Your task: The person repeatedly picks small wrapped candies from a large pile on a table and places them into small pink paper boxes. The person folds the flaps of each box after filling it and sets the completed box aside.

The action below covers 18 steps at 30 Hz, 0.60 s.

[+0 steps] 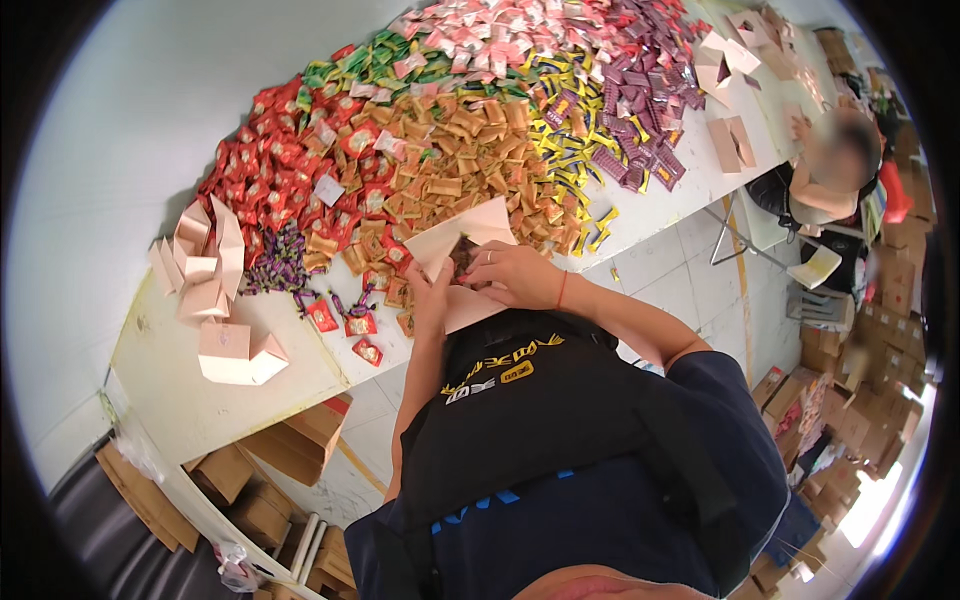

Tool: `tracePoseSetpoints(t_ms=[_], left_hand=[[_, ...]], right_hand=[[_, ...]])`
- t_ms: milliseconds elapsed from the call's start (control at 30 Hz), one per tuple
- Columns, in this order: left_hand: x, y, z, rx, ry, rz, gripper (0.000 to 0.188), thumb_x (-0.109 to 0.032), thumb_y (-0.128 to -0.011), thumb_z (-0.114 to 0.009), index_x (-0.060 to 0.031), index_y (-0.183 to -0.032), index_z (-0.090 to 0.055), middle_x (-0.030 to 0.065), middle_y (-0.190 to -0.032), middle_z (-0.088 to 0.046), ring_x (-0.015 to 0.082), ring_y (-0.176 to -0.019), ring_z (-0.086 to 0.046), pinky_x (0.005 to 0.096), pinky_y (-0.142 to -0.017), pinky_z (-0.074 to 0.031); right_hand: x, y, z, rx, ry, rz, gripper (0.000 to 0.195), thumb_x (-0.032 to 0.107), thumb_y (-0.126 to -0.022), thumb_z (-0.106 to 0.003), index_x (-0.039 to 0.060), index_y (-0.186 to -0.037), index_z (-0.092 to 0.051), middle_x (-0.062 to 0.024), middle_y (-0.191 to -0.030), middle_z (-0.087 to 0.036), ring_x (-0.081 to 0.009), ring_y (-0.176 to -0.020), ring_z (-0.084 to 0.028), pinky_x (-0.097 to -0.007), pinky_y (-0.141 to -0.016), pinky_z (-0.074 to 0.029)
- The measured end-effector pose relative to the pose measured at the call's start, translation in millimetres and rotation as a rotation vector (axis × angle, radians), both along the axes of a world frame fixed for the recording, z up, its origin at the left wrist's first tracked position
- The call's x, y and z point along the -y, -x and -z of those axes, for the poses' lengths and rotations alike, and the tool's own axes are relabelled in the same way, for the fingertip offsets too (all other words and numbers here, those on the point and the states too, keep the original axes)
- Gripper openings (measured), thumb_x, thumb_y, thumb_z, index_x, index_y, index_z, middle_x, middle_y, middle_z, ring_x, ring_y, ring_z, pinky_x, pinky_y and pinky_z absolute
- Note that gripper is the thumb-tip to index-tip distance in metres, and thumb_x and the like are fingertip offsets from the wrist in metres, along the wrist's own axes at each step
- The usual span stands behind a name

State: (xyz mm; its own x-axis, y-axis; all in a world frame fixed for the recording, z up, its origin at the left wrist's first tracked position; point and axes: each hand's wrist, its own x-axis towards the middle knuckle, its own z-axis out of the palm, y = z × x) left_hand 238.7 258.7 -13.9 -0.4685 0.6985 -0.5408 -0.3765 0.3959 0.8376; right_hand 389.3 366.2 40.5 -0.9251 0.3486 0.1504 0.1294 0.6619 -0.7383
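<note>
An opened pale pink paperboard box (469, 309) is held against the front of my body at the table's edge. My left hand (431, 292) grips its left side, fingers and thumb on the board. Over the box's opening lies my right hand (504, 271), its fingers bent down among dark brown wrapped pieces (463, 259) inside; whether it pinches one is hidden. Just beyond the box spreads a heap of orange-gold wrapped candies (450, 157), with red-wrapped candies (262, 165) to the left and small purple-wrapped candies (276, 259) nearer the front.
Yellow-and-blue candies (574, 150), purple packets (637, 90), green ones (375, 60) and pink-white ones (502, 37) cover the table's far part. Folded pink boxes (202, 270) stand at left, another (731, 146) at right. A person (832, 165) sits at right. Cartons (300, 442) are below.
</note>
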Motion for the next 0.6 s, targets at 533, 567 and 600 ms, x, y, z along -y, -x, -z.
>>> tracePoseSetpoints(t_ms=[533, 567, 600], left_hand=[[-65, -35, 12, -0.176, 0.077, 0.004, 0.065, -0.028, -0.086, -0.064, 0.0027, -0.13, -0.027, 0.0153, -0.124, -0.044, 0.0206, -0.112, -0.045, 0.0314, -0.095, -0.035], [-70, -38, 7, -0.192, 0.117, 0.006, 0.066, -0.028, -0.086, -0.063, 0.0029, -0.131, -0.027, 0.0159, -0.125, -0.043, 0.0209, -0.113, -0.044, 0.0314, -0.095, -0.035], [-71, -40, 12, -0.206, 0.137, -0.008, 0.066, -0.028, -0.087, -0.063, 0.003, -0.132, -0.026, 0.0162, -0.127, -0.042, 0.021, -0.114, -0.044, 0.0315, -0.096, -0.034]], right_hand=[[-203, -179, 185, 0.28, -0.148, 1.113, 0.036, 0.012, -0.069, -0.066, 0.0063, -0.1, -0.05, -0.0147, -0.093, -0.057, -0.0332, -0.09, -0.055, -0.0416, -0.078, -0.046], [-206, -186, 196, 0.329, -0.176, 1.084, 0.038, 0.012, -0.069, -0.065, 0.0064, -0.102, -0.047, -0.0157, -0.095, -0.056, -0.0341, -0.091, -0.054, -0.0423, -0.078, -0.046], [-206, -191, 207, 0.343, -0.155, 1.062, 0.037, 0.011, -0.069, -0.064, 0.0061, -0.101, -0.048, -0.0163, -0.094, -0.056, -0.0344, -0.092, -0.054, -0.0424, -0.078, -0.046]])
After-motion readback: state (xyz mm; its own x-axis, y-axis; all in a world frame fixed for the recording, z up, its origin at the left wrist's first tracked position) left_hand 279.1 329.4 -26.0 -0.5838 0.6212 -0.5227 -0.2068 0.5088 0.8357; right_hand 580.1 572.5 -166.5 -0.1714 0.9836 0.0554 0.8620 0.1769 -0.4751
